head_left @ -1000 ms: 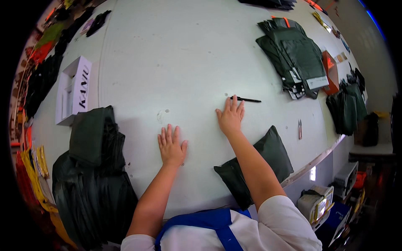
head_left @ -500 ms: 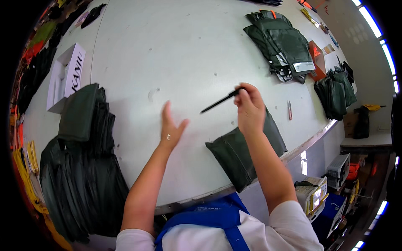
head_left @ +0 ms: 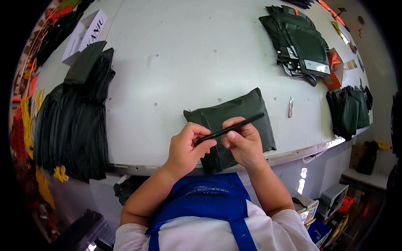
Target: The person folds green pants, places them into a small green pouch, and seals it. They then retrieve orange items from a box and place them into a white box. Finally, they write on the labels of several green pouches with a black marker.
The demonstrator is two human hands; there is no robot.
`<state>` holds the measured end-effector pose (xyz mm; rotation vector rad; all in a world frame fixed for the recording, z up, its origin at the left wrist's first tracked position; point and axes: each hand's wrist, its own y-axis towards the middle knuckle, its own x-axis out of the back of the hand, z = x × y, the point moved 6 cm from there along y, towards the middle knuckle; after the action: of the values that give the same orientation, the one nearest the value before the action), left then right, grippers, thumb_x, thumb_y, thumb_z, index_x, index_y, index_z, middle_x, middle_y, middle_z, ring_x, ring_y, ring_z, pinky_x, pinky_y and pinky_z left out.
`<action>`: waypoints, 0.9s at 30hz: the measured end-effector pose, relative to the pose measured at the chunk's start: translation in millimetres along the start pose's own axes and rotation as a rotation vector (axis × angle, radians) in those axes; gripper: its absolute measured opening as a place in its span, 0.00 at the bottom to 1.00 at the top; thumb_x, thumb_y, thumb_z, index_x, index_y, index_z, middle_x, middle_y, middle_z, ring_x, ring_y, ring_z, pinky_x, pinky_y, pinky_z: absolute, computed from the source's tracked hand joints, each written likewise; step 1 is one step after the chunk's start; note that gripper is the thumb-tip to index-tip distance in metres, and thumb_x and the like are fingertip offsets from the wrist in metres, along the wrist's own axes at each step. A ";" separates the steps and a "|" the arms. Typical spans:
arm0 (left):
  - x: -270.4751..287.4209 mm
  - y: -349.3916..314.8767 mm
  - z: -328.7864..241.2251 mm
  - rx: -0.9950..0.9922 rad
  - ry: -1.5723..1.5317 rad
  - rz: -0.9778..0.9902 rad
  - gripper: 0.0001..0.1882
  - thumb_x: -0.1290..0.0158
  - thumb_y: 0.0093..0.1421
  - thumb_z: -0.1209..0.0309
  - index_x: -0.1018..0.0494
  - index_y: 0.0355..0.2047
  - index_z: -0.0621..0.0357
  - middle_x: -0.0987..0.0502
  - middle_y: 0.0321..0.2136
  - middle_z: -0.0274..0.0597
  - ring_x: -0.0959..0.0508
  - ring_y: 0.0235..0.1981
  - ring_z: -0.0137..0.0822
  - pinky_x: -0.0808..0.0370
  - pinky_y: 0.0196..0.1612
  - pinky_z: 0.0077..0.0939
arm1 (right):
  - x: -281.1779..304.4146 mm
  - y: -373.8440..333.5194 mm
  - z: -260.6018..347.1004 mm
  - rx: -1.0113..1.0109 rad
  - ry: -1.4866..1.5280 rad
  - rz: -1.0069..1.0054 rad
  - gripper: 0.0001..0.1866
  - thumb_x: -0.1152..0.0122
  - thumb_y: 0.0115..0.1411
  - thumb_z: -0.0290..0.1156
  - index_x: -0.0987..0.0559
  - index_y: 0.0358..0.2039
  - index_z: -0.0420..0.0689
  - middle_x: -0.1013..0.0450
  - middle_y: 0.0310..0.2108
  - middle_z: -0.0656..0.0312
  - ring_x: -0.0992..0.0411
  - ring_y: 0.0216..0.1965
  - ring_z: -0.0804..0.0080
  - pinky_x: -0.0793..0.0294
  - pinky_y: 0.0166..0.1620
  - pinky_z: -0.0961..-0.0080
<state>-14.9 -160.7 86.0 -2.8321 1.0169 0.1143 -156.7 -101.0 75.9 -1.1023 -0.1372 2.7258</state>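
Note:
Above the near edge of the table, both my hands hold a slim black pen-shaped stick (head_left: 253,119). My left hand (head_left: 184,149) pinches its lower left end between thumb and fingers. Nearer the middle, my right hand (head_left: 244,144) grips it, and the other end slants up to the right. Under the hands lies a dark green, flat, padded-looking pouch (head_left: 245,104) with a seam down its left part. My hands and the stick cover part of its middle and near side.
Many dark green folded pieces (head_left: 69,125) are stacked at the left, beside a white box (head_left: 86,35). More green pouches (head_left: 303,42) with white labels lie far right, near an orange box (head_left: 334,75). A small cutter with a reddish handle (head_left: 290,107) lies right of the pouch.
My left hand has come from open in the air to pinching the stick's end. My right hand has lowered the stick over the pouch. The whole view has shifted.

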 end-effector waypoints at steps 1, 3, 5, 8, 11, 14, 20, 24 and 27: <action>-7.5 -7.1 0.3 -0.010 0.000 -0.034 0.13 0.44 0.59 0.81 0.34 0.43 0.64 0.21 0.31 0.45 0.24 0.25 0.25 0.27 0.25 0.16 | 6.5 -5.1 4.6 -0.001 0.009 -0.009 0.13 0.42 0.61 0.23 0.28 0.47 0.38 0.28 0.32 0.61 0.31 0.30 0.76 0.31 0.35 0.80; -25.0 -17.3 -5.9 -0.038 -0.015 -0.110 0.13 0.45 0.60 0.81 0.33 0.43 0.64 0.21 0.32 0.46 0.23 0.26 0.25 0.26 0.26 0.16 | 14.4 -13.5 15.6 -0.008 0.024 -0.022 0.10 0.43 0.62 0.24 0.27 0.44 0.40 0.28 0.29 0.61 0.31 0.27 0.76 0.31 0.32 0.80; -39.2 -26.8 -12.7 -0.057 -0.001 -0.180 0.12 0.45 0.60 0.81 0.32 0.43 0.65 0.21 0.32 0.46 0.23 0.26 0.25 0.26 0.27 0.16 | 20.2 -21.0 25.8 -0.015 0.018 -0.004 0.08 0.43 0.62 0.24 0.27 0.42 0.42 0.28 0.29 0.60 0.32 0.27 0.76 0.32 0.31 0.80; -54.2 -41.3 -18.1 -0.069 0.141 -0.248 0.11 0.45 0.60 0.80 0.30 0.42 0.67 0.20 0.32 0.46 0.22 0.26 0.24 0.26 0.27 0.15 | 20.7 -30.5 29.6 -0.026 0.023 0.037 0.06 0.43 0.61 0.22 0.28 0.39 0.40 0.28 0.29 0.59 0.32 0.27 0.76 0.31 0.32 0.80; -60.2 -56.8 -14.7 -0.079 0.376 -0.245 0.08 0.44 0.59 0.79 0.27 0.39 0.66 0.20 0.29 0.44 0.22 0.25 0.25 0.27 0.26 0.17 | 19.5 -37.6 19.6 -0.055 -0.115 0.143 0.05 0.43 0.59 0.22 0.29 0.35 0.39 0.28 0.27 0.60 0.32 0.26 0.79 0.32 0.30 0.82; -67.7 -83.5 0.8 -0.065 0.519 -0.179 0.07 0.41 0.58 0.72 0.25 0.34 0.62 0.22 0.24 0.42 0.22 0.22 0.32 0.28 0.25 0.23 | 27.7 -62.6 0.1 -0.273 -0.332 0.154 0.05 0.42 0.60 0.25 0.27 0.32 0.38 0.28 0.23 0.62 0.33 0.22 0.81 0.34 0.26 0.85; -69.2 -141.9 50.1 0.095 0.368 -0.310 0.09 0.46 0.61 0.67 0.26 0.28 0.61 0.25 0.19 0.39 0.25 0.18 0.31 0.30 0.23 0.24 | 70.2 -87.0 6.2 0.032 -0.507 -0.274 0.15 0.51 0.68 0.37 0.30 0.25 0.44 0.31 0.21 0.64 0.38 0.19 0.82 0.36 0.27 0.86; -32.3 -183.6 88.4 0.385 -0.058 -0.408 0.14 0.53 0.66 0.65 0.28 0.28 0.62 0.25 0.20 0.37 0.29 0.17 0.23 0.34 0.20 0.15 | 89.9 -31.6 102.2 0.219 -0.371 -0.189 0.13 0.53 0.69 0.34 0.33 0.27 0.44 0.43 0.14 0.70 0.48 0.16 0.83 0.49 0.22 0.84; -20.5 -154.9 98.1 0.247 -0.450 -0.288 0.04 0.52 0.62 0.77 0.29 0.33 0.64 0.23 0.25 0.43 0.27 0.21 0.24 0.33 0.20 0.15 | 65.9 -9.8 62.2 0.187 -0.624 -0.083 0.08 0.48 0.65 0.31 0.31 0.30 0.42 0.37 0.20 0.66 0.41 0.20 0.82 0.42 0.24 0.85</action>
<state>65.5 -14.9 6.3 -2.5227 0.4871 0.5261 -245.0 -77.9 77.4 -0.1704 -0.0133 2.8328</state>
